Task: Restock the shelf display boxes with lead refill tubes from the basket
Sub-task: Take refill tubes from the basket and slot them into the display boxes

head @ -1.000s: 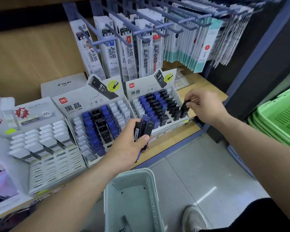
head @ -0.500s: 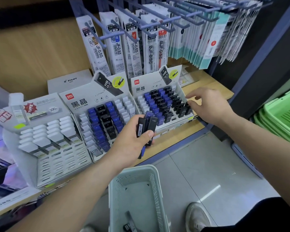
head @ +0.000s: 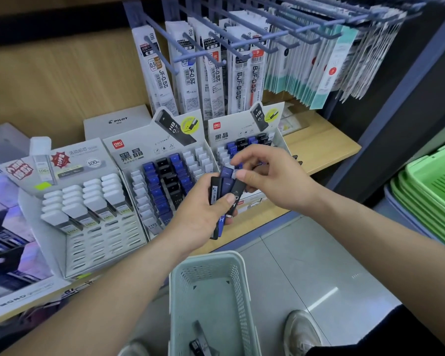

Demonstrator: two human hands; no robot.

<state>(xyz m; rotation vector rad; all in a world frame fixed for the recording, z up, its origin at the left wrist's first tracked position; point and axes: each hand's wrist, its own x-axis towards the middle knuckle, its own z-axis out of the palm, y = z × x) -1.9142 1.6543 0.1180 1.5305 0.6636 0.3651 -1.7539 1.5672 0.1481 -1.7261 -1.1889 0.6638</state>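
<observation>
My left hand (head: 201,217) is curled round a bundle of black and blue lead refill tubes (head: 222,191), thumb across their fronts, just in front of the middle display box (head: 139,150); my right hand (head: 275,181) sits at the bundle's top, thumb and forefinger curled beside the raised blue tube, and I cannot tell whether they pinch it. That box reads "deli" and "HB 0.7", as does the right display box (head: 226,129) beside it; behind it a white box (head: 118,122) says "PILOT", above it hanging packs (head: 162,78) read "JF-0.5" and "BJF-0.5", and below it the basket (head: 176,291) holds spare tubes (head: 201,340)
</observation>
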